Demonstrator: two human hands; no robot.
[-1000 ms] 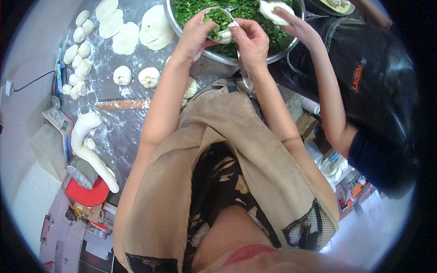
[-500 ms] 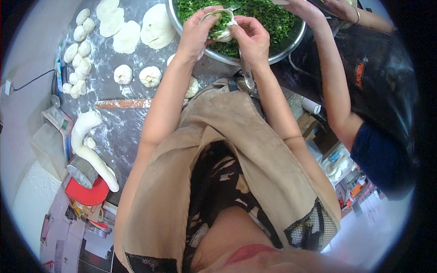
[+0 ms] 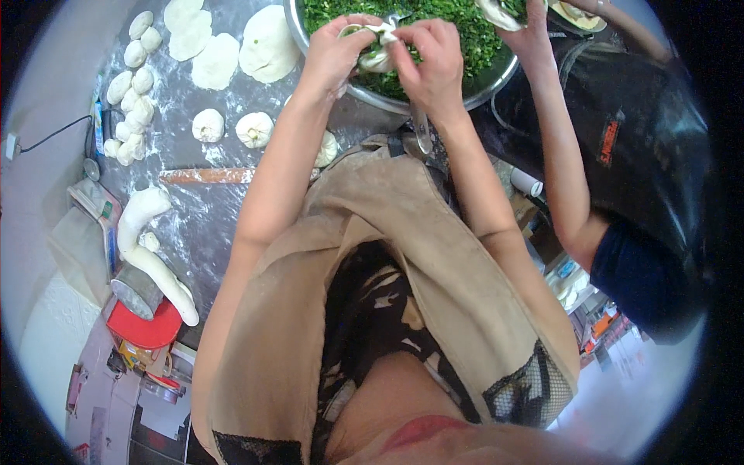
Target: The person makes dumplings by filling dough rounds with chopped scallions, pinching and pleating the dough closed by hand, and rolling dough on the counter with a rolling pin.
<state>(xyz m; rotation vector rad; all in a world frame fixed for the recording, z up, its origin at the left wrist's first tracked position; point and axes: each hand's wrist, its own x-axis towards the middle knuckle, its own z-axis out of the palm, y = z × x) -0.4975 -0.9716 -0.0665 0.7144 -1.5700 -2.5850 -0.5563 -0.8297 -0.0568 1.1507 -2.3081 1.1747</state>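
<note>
My left hand (image 3: 333, 58) cups a filled dough bun (image 3: 377, 62) over the steel bowl (image 3: 493, 93) of chopped green filling (image 3: 333, 14). With its fingers, my right hand (image 3: 432, 66) pinches the dough edge from the other side. The gathered edge rises between both hands, and some green filling shows inside. A spoon's metal handle (image 3: 421, 129) sticks out over the near rim, below my right hand. Left of my left forearm, two pleated buns (image 3: 254, 130) sit on the floured table, with others partly hidden by that arm.
Flat dough rounds (image 3: 269, 44) and small dough lumps (image 3: 139, 115) lie at the far left. Nearer are a rolling pin (image 3: 203, 176), a long dough rope (image 3: 142, 240) and a metal cylinder (image 3: 137, 291). At right, a co-worker's hand (image 3: 533, 39) holds another filled wrapper (image 3: 497, 14).
My right fingers have shifted up along the dough edge, and the bun's opening has been drawn narrower. The co-worker's hand has lowered, bringing its filled wrapper into fuller view.
</note>
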